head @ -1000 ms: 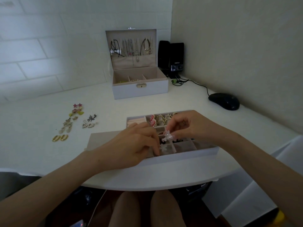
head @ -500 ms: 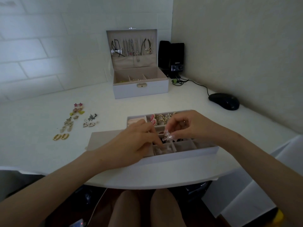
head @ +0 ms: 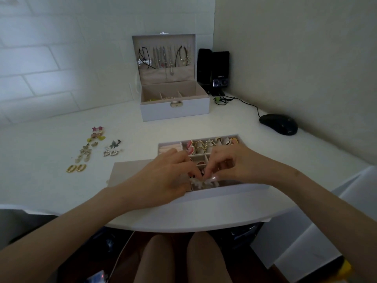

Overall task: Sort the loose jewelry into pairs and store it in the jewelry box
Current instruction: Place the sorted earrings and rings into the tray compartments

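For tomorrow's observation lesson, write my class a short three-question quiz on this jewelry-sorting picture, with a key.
1. True or false: the left hand and the right hand are both over the divided tray.
2. The loose earrings lie: A) on the table, left of the tray; B) on the floor; C) on a chair.
3. What hangs inside the open lid of the jewelry box?
Key: 1 true; 2 A; 3 necklaces.
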Demonstrator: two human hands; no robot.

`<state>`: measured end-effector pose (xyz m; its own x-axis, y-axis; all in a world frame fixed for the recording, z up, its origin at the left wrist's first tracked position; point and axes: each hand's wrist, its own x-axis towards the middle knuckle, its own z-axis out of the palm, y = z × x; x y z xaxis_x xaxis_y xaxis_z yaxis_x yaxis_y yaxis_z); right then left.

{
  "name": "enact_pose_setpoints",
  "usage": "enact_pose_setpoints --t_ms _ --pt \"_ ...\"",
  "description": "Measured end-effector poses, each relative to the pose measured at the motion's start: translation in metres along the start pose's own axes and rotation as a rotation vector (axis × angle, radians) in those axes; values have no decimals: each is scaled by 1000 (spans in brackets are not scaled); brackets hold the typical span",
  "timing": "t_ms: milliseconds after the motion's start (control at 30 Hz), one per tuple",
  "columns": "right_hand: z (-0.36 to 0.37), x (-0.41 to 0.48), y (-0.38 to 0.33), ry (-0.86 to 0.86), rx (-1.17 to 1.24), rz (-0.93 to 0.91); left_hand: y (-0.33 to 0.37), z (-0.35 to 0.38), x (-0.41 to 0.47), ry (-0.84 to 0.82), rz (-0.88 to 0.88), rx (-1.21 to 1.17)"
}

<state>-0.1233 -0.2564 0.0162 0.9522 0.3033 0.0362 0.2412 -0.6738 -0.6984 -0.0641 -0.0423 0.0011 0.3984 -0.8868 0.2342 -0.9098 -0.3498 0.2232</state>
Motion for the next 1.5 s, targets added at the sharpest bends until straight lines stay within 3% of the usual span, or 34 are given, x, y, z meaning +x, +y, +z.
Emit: enact_pose_setpoints --t_ms 367,800,1133,1500 --pt "9 3 2 31 -130 -5 7 2 4 60 -95 -92" --pt "-2 1 1 168 86 -49 13 -1 9 96 -154 -265" --pt "0 1 1 175 155 -41 18 -5 15 138 -280 -749" --pt "-4 -4 7 147 93 -11 13 0 12 43 -237 -447"
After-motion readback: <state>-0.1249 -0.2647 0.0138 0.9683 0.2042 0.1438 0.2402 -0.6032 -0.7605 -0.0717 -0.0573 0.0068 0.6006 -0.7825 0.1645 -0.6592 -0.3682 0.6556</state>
